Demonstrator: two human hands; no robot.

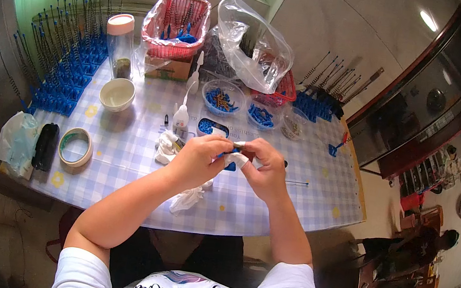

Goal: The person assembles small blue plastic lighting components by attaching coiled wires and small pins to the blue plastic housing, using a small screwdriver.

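My left hand [197, 160] and my right hand [263, 168] meet above the middle of the checked table [120, 163]. Both pinch a small blue part [227, 158] between taped fingertips; a thin metal tip shows at the top. A small glue bottle [181, 117] with a long nozzle stands just behind my left hand. Crumpled white tissue [167, 146] lies under and beside my left wrist. A thin metal rod [296, 182] lies on the cloth to the right of my right hand.
Clear bowls of blue parts [222, 98] [261, 115] stand behind the hands. A white bowl [117, 93], a tall jar [119, 44], a red basket [175, 25], a plastic bag [251, 46], racks of blue-based spring rods [63, 65] [320, 101] and a tape roll [75, 146] surround them.
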